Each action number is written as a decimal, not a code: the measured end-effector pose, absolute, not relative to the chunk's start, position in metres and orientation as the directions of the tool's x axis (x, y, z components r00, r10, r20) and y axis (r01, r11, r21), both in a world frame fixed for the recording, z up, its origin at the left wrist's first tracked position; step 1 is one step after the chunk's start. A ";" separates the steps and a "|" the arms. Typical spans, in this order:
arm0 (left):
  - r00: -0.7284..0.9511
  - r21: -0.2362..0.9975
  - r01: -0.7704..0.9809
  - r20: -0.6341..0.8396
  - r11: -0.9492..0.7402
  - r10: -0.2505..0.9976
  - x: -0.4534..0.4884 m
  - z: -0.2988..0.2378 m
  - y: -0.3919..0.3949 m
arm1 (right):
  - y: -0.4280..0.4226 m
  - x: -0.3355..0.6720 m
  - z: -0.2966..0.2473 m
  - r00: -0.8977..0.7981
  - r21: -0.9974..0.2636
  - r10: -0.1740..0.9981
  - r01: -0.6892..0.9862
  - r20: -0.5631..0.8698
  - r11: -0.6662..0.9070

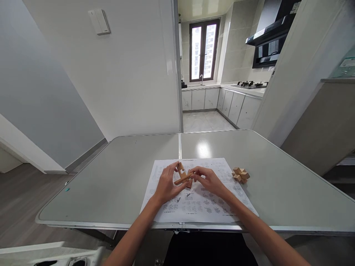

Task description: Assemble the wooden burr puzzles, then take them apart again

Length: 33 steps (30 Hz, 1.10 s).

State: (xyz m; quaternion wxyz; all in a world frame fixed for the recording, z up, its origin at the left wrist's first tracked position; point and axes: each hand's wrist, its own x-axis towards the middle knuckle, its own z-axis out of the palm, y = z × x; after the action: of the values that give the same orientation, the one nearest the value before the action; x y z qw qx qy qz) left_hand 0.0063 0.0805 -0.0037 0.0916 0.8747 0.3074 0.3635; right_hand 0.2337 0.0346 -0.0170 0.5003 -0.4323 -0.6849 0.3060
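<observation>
My left hand [168,183] and my right hand [207,179] meet above a printed sheet [199,218] on the table. Between them are several notched wooden puzzle pieces [181,179], fitted or held against each other at angles. The left thumb and fingers grip the pieces from the left, one piece standing up near the fingertips. My right fingers pinch the right end of a long piece. A reddish wooden piece [189,183] shows below it; whether it rests on the paper I cannot tell. An assembled wooden burr puzzle [240,175] sits right of the sheet.
The grey folding table [111,177] has a metal seam down its middle and a metal front edge. Small diagrams cover the sheet. A tiny teal bit [67,189] lies near the table's left edge. Beyond are a wall and a kitchen with a stove [251,84].
</observation>
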 end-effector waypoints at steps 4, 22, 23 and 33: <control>0.528 0.403 0.485 0.572 -0.776 0.627 0.007 -0.002 0.080 | 0.033 0.235 -0.014 -0.151 -0.869 0.909 0.268 0.389 0.416; 0.678 0.302 0.445 0.501 -0.843 0.538 0.006 -0.006 0.084 | 0.029 0.239 -0.001 -0.206 -0.967 0.945 -0.074 0.253 0.243; 0.676 0.277 0.459 0.508 -0.844 0.534 0.005 -0.006 0.084 | 0.030 0.239 -0.002 -0.216 -0.969 0.945 -0.094 0.246 0.231; 0.679 0.079 0.523 0.563 -0.849 0.471 0.005 0.000 0.088 | 0.036 0.244 -0.014 -0.269 -0.963 0.940 -0.220 0.211 0.154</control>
State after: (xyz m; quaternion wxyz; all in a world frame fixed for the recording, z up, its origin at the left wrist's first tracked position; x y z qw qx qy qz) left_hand 0.0052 0.0884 0.0000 -0.0441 0.9152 0.2716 0.2943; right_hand 0.2440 0.0356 -0.0135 0.5125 -0.3210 -0.5605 0.5658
